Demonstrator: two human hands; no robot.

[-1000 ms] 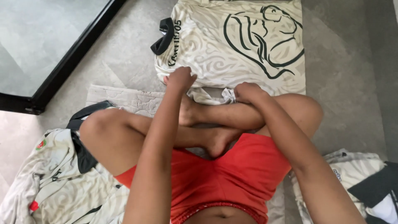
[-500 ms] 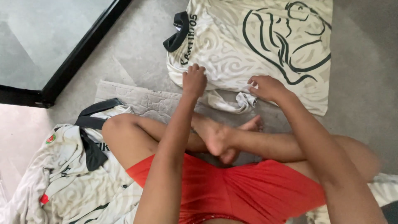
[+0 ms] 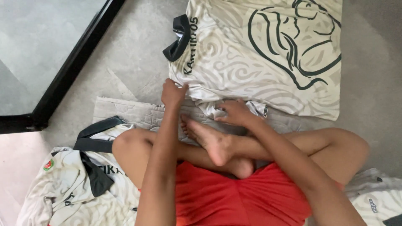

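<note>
A cream jersey (image 3: pixel 268 58) with a swirl pattern, a black collar and a large dark line drawing lies spread flat on the grey carpet in front of me. My left hand (image 3: pixel 172 93) is closed on its near edge by the shoulder. My right hand (image 3: pixel 235 113) presses and grips the bunched sleeve at the near edge. I sit cross-legged in red shorts (image 3: pixel 234 201), with my bare feet just below both hands.
A second crumpled cream jersey (image 3: pixel 71 184) with black trim lies at my left knee. More cream cloth (image 3: pixel 377 196) sits by my right knee. A black-framed glass pane (image 3: pixel 71 67) runs diagonally at the upper left. A pale mat (image 3: pixel 125 112) lies under my legs.
Both hands keep hold of the jersey's near edge. The view has shifted, so the jersey and hands sit further right and lower in frame; my right hand has settled onto the bunched sleeve.
</note>
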